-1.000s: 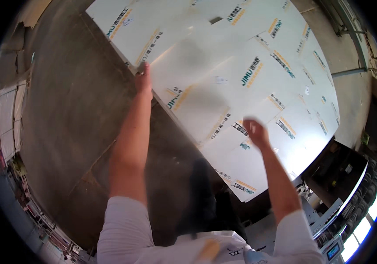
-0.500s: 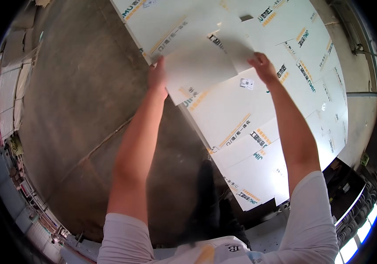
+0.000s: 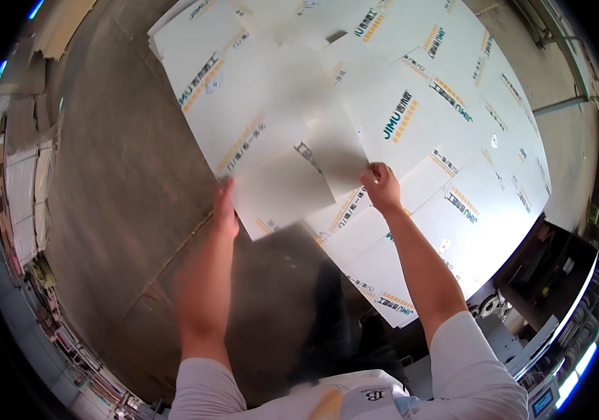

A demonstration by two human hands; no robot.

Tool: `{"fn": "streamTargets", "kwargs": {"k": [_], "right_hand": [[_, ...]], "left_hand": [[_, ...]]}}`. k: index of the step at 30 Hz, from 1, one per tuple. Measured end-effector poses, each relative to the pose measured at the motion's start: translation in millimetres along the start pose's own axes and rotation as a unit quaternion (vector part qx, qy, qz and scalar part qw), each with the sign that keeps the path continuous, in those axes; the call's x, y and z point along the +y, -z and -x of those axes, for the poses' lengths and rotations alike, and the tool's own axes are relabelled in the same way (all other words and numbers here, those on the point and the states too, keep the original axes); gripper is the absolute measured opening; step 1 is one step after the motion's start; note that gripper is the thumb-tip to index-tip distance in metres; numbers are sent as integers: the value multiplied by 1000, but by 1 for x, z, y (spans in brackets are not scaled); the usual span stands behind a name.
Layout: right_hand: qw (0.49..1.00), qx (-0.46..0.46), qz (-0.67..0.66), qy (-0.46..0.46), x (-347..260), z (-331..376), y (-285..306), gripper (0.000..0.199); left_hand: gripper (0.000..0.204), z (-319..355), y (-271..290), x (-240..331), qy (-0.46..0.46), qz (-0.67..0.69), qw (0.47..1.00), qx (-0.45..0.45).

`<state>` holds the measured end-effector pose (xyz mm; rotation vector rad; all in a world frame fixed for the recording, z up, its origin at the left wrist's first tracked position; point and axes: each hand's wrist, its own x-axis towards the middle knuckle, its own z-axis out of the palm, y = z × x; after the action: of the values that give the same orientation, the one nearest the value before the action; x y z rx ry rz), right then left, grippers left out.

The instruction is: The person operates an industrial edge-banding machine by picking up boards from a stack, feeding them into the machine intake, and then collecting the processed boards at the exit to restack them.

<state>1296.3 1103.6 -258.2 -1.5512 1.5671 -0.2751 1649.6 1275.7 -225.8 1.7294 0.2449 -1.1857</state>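
Now, grey-white flat rectangular panel (image 3: 282, 192): near corner juts past the edge of the broad stack of white printed sheets (image 3: 422, 164), over the brown-grey floor (image 3: 121, 175); half a second ago it lay about flush.
Left hand (image 3: 225, 211): against the panel's left edge, thumb up; cannot tell whether it grips.
Right hand (image 3: 382, 189): pinching the right corner.
Overhang: probably borne by the hands, leaving the panel freer of the stack.

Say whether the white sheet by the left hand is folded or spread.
Spread: the white sheet beside the left hand shows one broad face, no visible crease.
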Motion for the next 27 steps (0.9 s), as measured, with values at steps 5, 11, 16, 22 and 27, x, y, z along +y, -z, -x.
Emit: {"fn": "streamTargets", "kwargs": {"k": [5, 11, 16, 22, 27], "right_hand": [[996, 38, 5, -81, 40, 51, 46, 34], [991, 58, 28, -117, 115, 101, 119, 26], [990, 82, 34, -114, 195, 131, 196, 25], [991, 84, 57, -92, 286, 137, 310, 27], [993, 49, 73, -81, 368, 137, 408, 32]], "left_hand": [[55, 69, -10, -76, -10, 25, 999, -39], [51, 155, -37, -180, 33, 14, 999, -34], [54, 234, -99, -262, 41, 16, 997, -69], [60, 329, -201, -356, 92, 17, 995, -46], [64, 392, -295, -440, 123, -5, 991, -53]]}}
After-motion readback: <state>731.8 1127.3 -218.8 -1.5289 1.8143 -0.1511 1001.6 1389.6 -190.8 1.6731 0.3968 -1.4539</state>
